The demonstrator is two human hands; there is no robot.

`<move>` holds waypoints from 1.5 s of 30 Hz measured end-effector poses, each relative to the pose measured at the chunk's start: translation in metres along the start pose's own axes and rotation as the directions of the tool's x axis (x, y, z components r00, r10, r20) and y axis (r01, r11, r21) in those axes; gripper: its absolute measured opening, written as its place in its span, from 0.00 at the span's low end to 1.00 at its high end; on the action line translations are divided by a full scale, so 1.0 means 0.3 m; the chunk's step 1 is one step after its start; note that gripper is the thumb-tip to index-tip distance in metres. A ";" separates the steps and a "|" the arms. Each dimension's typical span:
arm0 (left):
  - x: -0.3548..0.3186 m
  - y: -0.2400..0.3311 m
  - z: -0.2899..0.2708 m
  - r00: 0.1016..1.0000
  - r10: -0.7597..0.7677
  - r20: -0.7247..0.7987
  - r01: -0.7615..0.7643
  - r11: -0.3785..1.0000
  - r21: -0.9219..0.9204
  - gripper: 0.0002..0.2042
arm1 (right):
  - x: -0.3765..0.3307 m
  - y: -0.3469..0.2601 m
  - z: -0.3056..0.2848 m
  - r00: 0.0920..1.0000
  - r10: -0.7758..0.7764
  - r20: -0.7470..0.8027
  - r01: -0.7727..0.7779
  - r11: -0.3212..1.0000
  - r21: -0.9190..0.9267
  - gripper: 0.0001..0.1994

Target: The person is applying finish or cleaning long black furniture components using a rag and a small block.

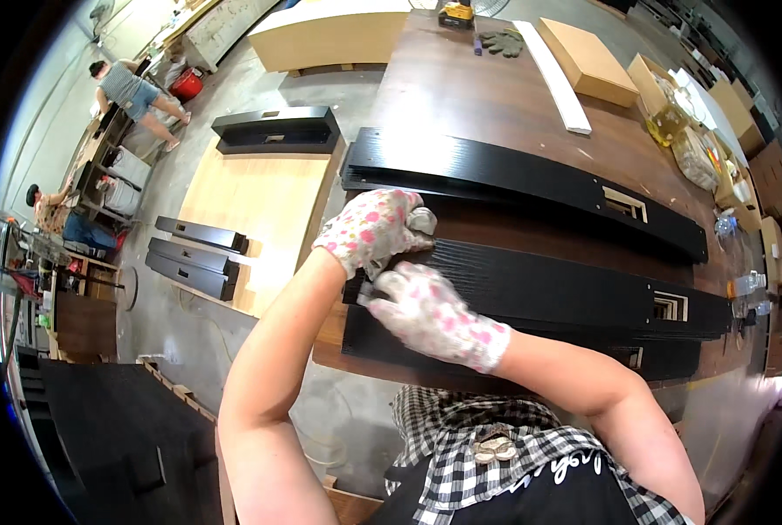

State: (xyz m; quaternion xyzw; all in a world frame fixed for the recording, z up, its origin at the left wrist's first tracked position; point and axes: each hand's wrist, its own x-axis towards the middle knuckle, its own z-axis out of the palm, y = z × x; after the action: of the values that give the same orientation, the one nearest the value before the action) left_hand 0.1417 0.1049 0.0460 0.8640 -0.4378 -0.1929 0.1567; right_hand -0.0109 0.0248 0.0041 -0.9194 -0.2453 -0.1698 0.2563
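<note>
Both my hands wear white gloves with pink spots and work at the left end of a stack of black boards [540, 284] on the brown table. My left hand [378, 227] has its fingers curled in over the stack's end; whatever lies inside them is hidden. Just below and to its right, my right hand [434, 315] is bent over the same end, its fingers drawn together and slightly blurred. I cannot make out what it grips. Beyond them lies another stack of black boards [496, 166], with a rectangular cutout near its right end.
On the brown table [443, 79] lie a white strip [555, 79], a grey glove [502, 44], a cardboard box [588, 61] and a yellow power tool [456, 15]. Left of it, a low pale-wood stack [251, 192] bears black pieces [277, 131]. Two people stand at far-left benches.
</note>
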 end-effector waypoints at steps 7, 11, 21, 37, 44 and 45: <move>0.012 -0.033 0.007 0.999 0.029 0.032 -0.027 0.998 -0.052 0.20 | 0.005 -0.033 -0.083 0.976 0.135 0.170 -0.112 0.984 -0.136 0.07; 0.021 -0.029 0.004 0.999 0.030 0.044 -0.029 0.999 -0.040 0.19 | 0.028 -0.025 -0.018 0.996 0.028 0.087 -0.017 0.993 -0.117 0.09; 0.013 -0.048 0.016 0.996 0.027 0.086 -0.014 0.989 -0.151 0.18 | -0.046 -0.019 -0.122 0.997 -0.051 -0.052 0.042 0.984 -0.172 0.07; -0.041 0.047 0.019 0.977 0.094 -0.192 -0.100 0.995 -0.023 0.14 | -0.771 -0.037 -0.464 0.689 0.523 -0.501 -0.682 0.703 -0.204 0.10; -0.028 0.368 0.217 0.788 0.390 -0.477 -0.394 0.914 0.096 0.15 | -0.530 -0.044 -0.303 0.783 0.432 -0.448 -0.546 0.822 -0.161 0.09; -0.016 0.397 0.255 0.797 0.388 -0.464 -0.395 0.915 0.087 0.16 | -0.534 -0.031 -0.282 0.818 0.432 -0.381 -0.531 0.821 -0.211 0.09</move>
State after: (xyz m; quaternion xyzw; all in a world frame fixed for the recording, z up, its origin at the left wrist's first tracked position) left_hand 0.0203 0.0333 0.0323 0.7743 -0.5538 0.0566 0.3010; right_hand -0.1635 -0.0734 0.0063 -0.9402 0.0720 -0.2794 0.1809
